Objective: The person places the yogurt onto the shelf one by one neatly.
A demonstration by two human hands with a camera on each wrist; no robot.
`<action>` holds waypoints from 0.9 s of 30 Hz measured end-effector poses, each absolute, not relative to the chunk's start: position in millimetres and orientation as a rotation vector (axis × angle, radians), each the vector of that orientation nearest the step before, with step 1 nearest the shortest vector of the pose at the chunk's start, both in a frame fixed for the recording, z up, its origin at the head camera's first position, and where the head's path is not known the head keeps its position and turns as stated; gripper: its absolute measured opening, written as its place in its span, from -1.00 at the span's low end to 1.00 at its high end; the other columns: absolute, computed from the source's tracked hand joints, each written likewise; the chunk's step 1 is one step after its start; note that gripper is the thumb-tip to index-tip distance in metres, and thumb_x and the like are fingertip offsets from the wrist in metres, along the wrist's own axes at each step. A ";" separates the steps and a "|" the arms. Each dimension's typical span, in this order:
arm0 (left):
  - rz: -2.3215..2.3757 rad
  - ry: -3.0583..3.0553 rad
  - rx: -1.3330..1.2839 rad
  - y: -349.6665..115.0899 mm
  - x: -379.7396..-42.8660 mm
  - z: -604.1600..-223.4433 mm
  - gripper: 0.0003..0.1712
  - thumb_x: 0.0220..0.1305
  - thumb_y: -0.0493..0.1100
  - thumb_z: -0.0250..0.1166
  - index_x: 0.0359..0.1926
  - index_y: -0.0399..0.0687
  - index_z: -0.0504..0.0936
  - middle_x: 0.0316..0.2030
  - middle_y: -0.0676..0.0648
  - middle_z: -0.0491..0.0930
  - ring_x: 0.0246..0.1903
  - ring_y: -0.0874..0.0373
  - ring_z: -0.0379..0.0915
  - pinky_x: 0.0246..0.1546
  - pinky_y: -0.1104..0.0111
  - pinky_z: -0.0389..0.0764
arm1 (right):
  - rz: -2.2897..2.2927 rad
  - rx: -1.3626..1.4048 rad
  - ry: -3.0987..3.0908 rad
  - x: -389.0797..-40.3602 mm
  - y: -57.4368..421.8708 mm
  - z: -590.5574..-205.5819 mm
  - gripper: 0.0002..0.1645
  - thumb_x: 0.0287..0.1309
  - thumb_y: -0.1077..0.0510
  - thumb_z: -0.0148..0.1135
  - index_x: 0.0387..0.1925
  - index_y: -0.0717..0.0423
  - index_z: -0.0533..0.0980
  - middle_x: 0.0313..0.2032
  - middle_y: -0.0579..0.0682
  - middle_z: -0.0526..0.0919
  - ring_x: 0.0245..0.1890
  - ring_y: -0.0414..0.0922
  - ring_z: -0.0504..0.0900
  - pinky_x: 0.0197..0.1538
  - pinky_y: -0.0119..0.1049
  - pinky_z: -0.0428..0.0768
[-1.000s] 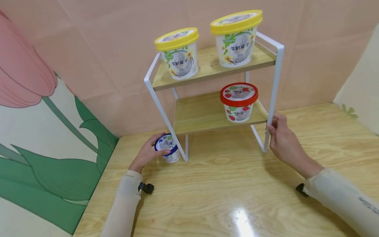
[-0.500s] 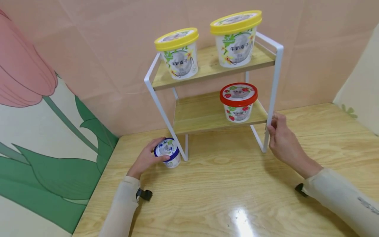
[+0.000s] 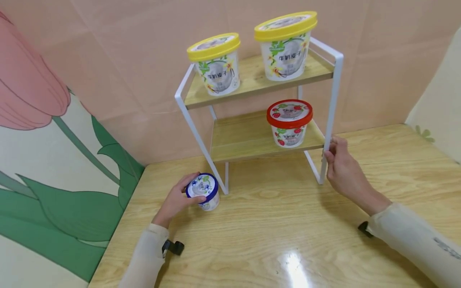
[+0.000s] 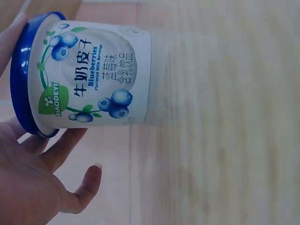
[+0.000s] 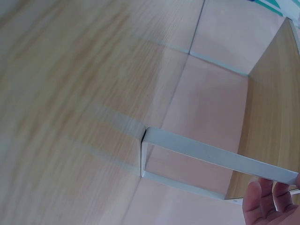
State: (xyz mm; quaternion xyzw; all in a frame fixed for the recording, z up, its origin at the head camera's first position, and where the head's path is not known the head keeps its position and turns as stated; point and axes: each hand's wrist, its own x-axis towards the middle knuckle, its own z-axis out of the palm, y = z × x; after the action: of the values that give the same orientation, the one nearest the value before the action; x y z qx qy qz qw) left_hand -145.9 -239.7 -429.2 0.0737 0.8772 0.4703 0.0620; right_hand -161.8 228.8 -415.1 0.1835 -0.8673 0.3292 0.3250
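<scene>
My left hand [image 3: 176,200] grips a small blue-lidded tub [image 3: 201,187] by its lid, thumb on the near side and fingers round the far side. The tub is just left of the rack's front left leg; in the left wrist view blueberries are printed on the tub [image 4: 101,75]. Whether its base touches the table I cannot tell. At the right, my right hand [image 3: 346,172] holds the front right leg of a two-tier rack [image 3: 333,100] at lower-shelf height. Curled fingers show beside the white frame [image 5: 211,154] in the right wrist view.
Two yellow-lidded tubs [image 3: 217,74] stand on the rack's upper shelf. A red-lidded strawberry tub [image 3: 289,134] sits at the right of the lower shelf [image 3: 237,138]. Behind the wooden table [image 3: 252,240] hangs a pink backdrop [image 3: 144,60], with a tulip-printed panel [image 3: 72,216] at the left.
My left hand has brought the blue-lidded tub toward me along the rack's left side. My right hand stays on the rack leg, and the tubs on the shelves keep their places.
</scene>
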 end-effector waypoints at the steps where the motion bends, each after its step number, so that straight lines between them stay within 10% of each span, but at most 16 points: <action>1: 1.428 2.649 0.222 -239.2 -144.1 -428.9 0.04 -0.01 0.05 0.58 0.48 0.21 0.27 0.48 -0.02 0.22 0.42 -0.15 0.19 0.41 -0.13 0.25 | 0.866 0.480 -2.277 -161.9 229.1 -415.1 -0.65 0.41 0.42 -0.06 0.12 0.31 0.11 -0.29 0.35 0.56 -0.32 0.25 0.62 -0.32 0.16 0.59; 27: 1.584 2.455 0.179 -235.6 -122.9 -423.4 0.01 0.08 -0.09 0.54 0.49 0.20 0.19 0.47 -0.10 0.21 0.42 -0.19 0.19 0.41 -0.12 0.26 | 0.846 0.505 -2.258 -161.5 228.6 -414.3 -0.65 0.38 0.44 -0.05 0.11 0.31 0.12 -0.29 0.34 0.56 -0.33 0.24 0.63 -0.31 0.16 0.62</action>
State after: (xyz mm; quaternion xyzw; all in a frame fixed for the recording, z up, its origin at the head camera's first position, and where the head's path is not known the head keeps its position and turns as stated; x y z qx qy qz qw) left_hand -122.9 -235.6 -423.4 0.0608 0.8339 0.5380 0.1070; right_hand -161.5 228.6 -414.3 0.1934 -0.8643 0.3239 0.3325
